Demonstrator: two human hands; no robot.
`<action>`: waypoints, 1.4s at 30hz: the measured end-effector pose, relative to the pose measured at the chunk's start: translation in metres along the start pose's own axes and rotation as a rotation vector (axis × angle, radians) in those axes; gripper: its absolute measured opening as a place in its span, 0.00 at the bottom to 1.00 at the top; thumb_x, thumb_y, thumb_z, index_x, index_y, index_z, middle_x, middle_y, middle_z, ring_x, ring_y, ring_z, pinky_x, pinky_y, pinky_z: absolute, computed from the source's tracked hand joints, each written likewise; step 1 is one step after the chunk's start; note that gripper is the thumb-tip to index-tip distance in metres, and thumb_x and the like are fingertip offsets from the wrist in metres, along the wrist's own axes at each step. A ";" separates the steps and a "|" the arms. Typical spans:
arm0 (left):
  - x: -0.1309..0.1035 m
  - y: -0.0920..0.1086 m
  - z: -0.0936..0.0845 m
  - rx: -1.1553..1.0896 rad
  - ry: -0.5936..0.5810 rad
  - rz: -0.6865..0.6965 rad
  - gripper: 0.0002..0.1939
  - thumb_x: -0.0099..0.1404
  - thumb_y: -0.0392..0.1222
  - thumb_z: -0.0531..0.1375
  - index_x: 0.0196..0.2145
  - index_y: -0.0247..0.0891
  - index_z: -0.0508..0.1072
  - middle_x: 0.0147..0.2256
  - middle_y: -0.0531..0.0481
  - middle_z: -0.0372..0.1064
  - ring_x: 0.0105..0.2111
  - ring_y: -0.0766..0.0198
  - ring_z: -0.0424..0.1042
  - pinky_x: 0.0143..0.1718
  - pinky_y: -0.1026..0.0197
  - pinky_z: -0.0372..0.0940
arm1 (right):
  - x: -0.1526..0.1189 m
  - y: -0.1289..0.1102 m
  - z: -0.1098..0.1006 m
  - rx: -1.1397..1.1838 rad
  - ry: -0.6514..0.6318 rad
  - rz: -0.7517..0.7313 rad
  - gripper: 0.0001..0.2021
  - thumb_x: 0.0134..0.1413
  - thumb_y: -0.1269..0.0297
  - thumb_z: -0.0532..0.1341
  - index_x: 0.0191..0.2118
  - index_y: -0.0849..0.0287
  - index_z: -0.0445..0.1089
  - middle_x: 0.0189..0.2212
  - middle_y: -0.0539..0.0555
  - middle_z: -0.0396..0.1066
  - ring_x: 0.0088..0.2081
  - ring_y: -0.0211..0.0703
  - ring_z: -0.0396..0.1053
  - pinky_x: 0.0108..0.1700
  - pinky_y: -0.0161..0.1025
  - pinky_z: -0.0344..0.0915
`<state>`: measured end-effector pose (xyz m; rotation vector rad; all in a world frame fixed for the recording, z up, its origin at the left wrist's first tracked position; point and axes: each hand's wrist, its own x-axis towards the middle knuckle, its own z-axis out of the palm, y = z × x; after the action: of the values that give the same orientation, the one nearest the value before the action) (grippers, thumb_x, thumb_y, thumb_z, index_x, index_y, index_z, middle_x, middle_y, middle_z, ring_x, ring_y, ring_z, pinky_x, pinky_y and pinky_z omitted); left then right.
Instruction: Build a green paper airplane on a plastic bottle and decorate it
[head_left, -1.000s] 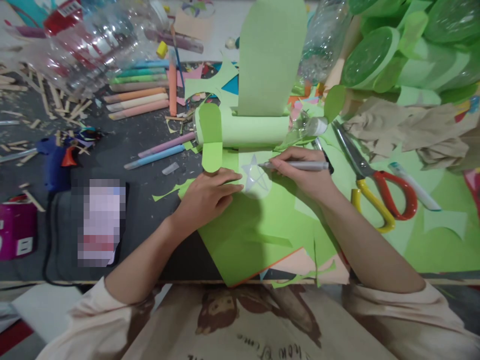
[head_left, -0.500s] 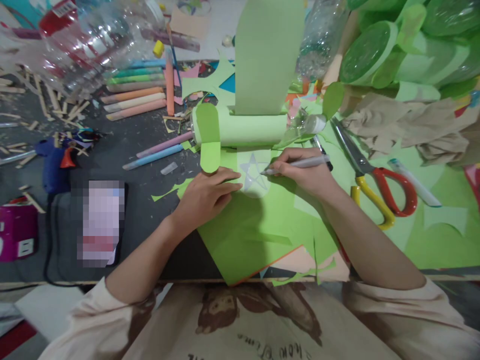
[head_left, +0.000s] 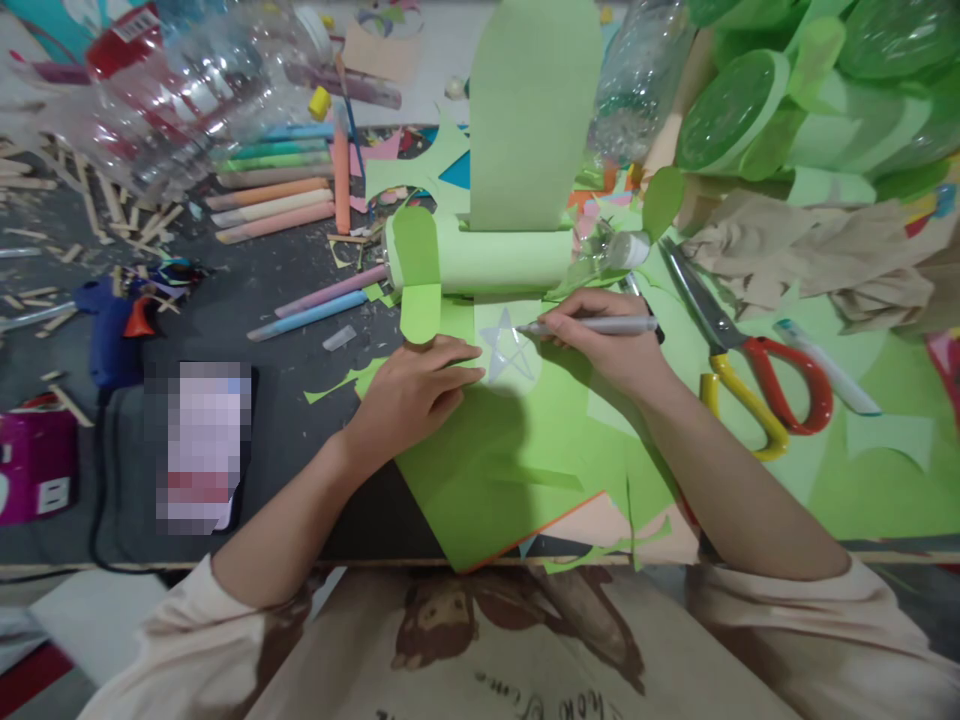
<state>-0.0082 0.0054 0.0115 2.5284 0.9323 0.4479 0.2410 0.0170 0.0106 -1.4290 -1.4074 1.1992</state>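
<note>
My right hand (head_left: 600,335) pinches a grey marker (head_left: 616,325), its tip at the upper right of a star outline (head_left: 504,345) drawn on a pale, round-ended paper flap (head_left: 517,375). Flat beside that flap lies my left hand (head_left: 416,390), fingers stretched out, fingertips at the flap's left edge. The flap joins a bottle wrapped in light green paper (head_left: 510,262), which lies on its side with its white cap (head_left: 631,248) to the right. A tall rounded paper piece (head_left: 534,120) rises behind it. Bright green paper sheets (head_left: 480,470) lie under both hands.
Scissors (head_left: 724,335) with red and yellow handles lie right of my right forearm. At left are a phone (head_left: 206,445), a blue glue gun (head_left: 112,335) and several markers (head_left: 277,195). Clear bottles (head_left: 217,90) and green-papered bottles (head_left: 739,110) stand at the back.
The marker tip has shifted slightly up and left over the star, and the marker lies flatter. My left hand stays in place.
</note>
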 end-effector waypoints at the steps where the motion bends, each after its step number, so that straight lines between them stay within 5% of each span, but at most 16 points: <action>1: 0.000 0.000 0.000 0.000 0.008 0.003 0.17 0.67 0.29 0.50 0.42 0.38 0.78 0.47 0.43 0.78 0.50 0.55 0.76 0.45 0.54 0.71 | 0.000 -0.001 0.000 -0.013 -0.004 0.000 0.07 0.47 0.60 0.67 0.23 0.55 0.73 0.21 0.49 0.72 0.24 0.38 0.65 0.28 0.39 0.60; 35: -0.001 -0.003 0.002 -0.016 0.024 0.006 0.17 0.68 0.29 0.50 0.42 0.39 0.78 0.47 0.43 0.78 0.51 0.55 0.76 0.46 0.53 0.71 | 0.001 -0.003 -0.001 0.000 -0.044 0.040 0.08 0.41 0.64 0.62 0.17 0.56 0.69 0.18 0.49 0.71 0.22 0.38 0.64 0.26 0.38 0.56; 42: -0.001 -0.002 0.001 0.013 0.055 0.044 0.17 0.68 0.30 0.49 0.41 0.38 0.78 0.46 0.42 0.78 0.49 0.54 0.77 0.45 0.53 0.71 | 0.002 0.003 0.001 0.122 0.086 0.030 0.08 0.45 0.64 0.64 0.19 0.54 0.70 0.17 0.47 0.70 0.21 0.36 0.65 0.24 0.37 0.59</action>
<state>-0.0091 0.0059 0.0093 2.5641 0.9041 0.5290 0.2406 0.0183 0.0067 -1.4045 -1.2371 1.2068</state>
